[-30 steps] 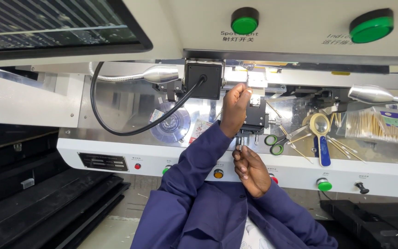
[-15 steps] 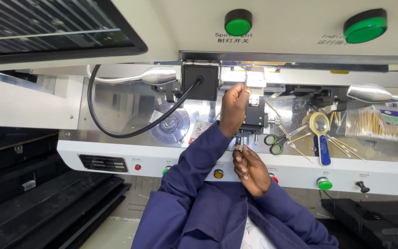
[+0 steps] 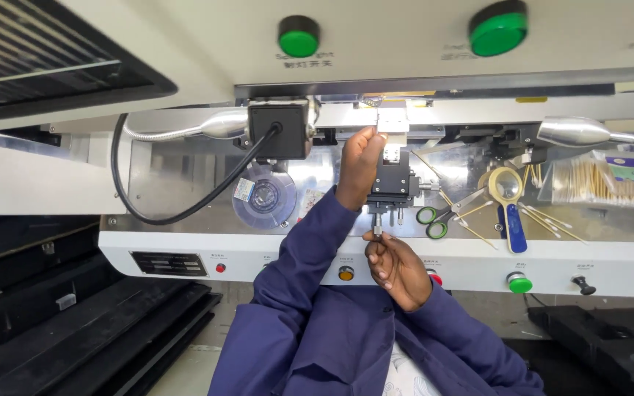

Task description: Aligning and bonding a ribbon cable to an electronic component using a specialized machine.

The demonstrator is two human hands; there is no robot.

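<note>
My left hand (image 3: 359, 166) reaches up to a small black positioning stage (image 3: 392, 182) mounted on the machine, its fingers closed on the silver block (image 3: 392, 121) at the stage's top. Below it, my right hand (image 3: 398, 268) pinches a thin metal adjusting screw (image 3: 377, 226) that hangs from the underside of the stage. Both arms are in dark blue sleeves.
A black camera box (image 3: 280, 130) with a thick cable sits left of the stage, beside a clear tape reel (image 3: 264, 198). To the right lie green-handled scissors (image 3: 434, 218), a blue-handled magnifier (image 3: 509, 198) and a bag of cotton swabs (image 3: 602, 182). Round buttons (image 3: 519, 282) line the white front panel.
Both hands stay on the stage and its screw. Only the view has drifted slightly.
</note>
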